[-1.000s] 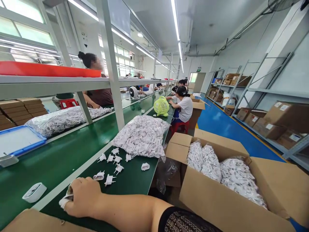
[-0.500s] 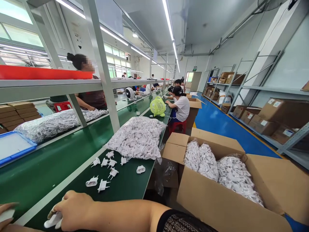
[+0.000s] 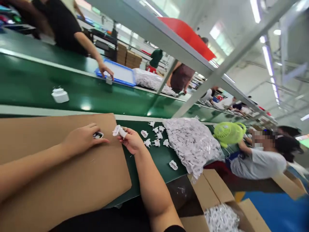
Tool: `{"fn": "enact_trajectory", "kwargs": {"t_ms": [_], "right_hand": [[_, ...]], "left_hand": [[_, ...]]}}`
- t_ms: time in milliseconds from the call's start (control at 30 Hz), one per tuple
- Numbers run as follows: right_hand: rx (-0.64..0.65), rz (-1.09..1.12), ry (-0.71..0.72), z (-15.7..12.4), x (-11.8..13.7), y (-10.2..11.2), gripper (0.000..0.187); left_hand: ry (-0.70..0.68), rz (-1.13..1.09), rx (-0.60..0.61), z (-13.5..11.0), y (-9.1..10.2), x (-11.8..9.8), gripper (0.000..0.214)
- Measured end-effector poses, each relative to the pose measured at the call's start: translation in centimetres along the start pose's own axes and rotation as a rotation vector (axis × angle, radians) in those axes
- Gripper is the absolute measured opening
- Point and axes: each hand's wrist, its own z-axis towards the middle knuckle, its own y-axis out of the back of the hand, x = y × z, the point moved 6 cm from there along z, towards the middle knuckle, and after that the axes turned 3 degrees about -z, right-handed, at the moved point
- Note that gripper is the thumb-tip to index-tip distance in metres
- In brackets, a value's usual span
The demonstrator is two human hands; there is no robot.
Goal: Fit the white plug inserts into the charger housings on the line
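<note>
My left hand (image 3: pixel 82 139) is above a brown cardboard sheet (image 3: pixel 79 180), its fingers closed round a small white-rimmed piece with a dark inside (image 3: pixel 98 135), which looks like a charger housing. Just to the right, my right hand (image 3: pixel 133 141) pinches white plug pieces (image 3: pixel 119 131) over the sheet's right edge. The two hands are apart. Beyond my right hand, several loose white plug pieces with pins (image 3: pixel 156 135) lie on the green table (image 3: pixel 159 167). One more plug piece (image 3: pixel 173 165) lies nearer the table's edge.
A clear bag of white plug pieces (image 3: pixel 193 138) lies to the right, before a green fan (image 3: pixel 228 132). An open carton (image 3: pixel 195 224) stands below. On the green belt (image 3: pixel 31 80) sits a white charger (image 3: pixel 60 95). A co-worker's hand (image 3: pixel 106 69) holds another white piece by a blue tray (image 3: pixel 123 72).
My view has swung left and tilted. Both hands and the cardboard sheet now show fully. My right hand has lifted off the table area with plug pieces and come beside my left hand.
</note>
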Motion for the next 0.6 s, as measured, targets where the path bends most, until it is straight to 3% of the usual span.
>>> {"fn": "enact_trajectory", "kwargs": {"t_ms": [100,167,333,500,600], "right_hand": [[0.019,0.104,-0.062,-1.1,-0.4,-0.6,0.059],[0.006,0.068,-0.050,-1.7,-0.5,-0.8,0.060],[-0.095,-0.079,0.146,-1.9,-0.2,-1.2,0.057],[-0.173,-0.244,0.278,-1.4,0.1,-0.7,0.039],[-0.248,-0.355,0.385,-1.7,0.7,-0.1,0.052]], "left_hand": [[0.015,0.048,-0.066,-1.8,-0.9,0.1,0.073],[0.008,-0.036,-0.040,-2.4,-1.5,-0.2,0.073],[0.085,-0.274,0.053,-2.9,-2.9,0.0,0.070],[0.119,-0.360,0.114,-2.9,-3.6,0.5,0.064],[0.110,-0.451,0.187,-2.9,-3.8,0.6,0.061]]}}
